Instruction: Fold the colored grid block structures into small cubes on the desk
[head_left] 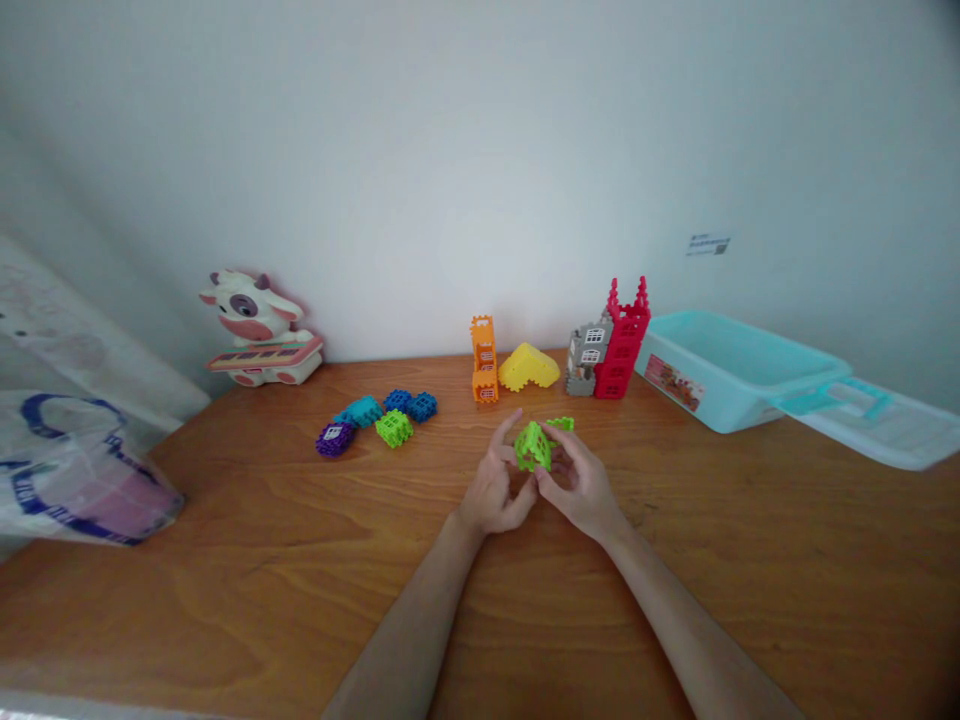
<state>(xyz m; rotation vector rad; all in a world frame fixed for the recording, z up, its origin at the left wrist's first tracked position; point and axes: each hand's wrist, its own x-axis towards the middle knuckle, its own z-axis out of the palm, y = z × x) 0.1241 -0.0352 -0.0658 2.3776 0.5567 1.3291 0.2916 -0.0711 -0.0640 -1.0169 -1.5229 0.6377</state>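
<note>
Low over the middle of the table, both hands grip a lime-green building block piece [532, 447] with window-like openings and a peaked top. My left hand [495, 488] pinches it from the left, its index finger stretched out past the piece. On the other side, my right hand [581, 485] holds it between thumb and fingers. Another lime-green part [561, 424] shows behind the right fingers; whether it is joined to the first piece I cannot tell. Beyond the hands stand an orange block tower [484, 362] and a yellow block piece [529, 367].
Grey blocks [588, 357] adjoin a red block tower [624, 345] near the wall. A light-blue bin [720, 390] with a translucent lid [874, 425] stands right. Blue blocks [410, 403], a green block [394, 428], a purple block [334, 438], a cow toy [259, 335] and a plastic bag [90, 475] lie left.
</note>
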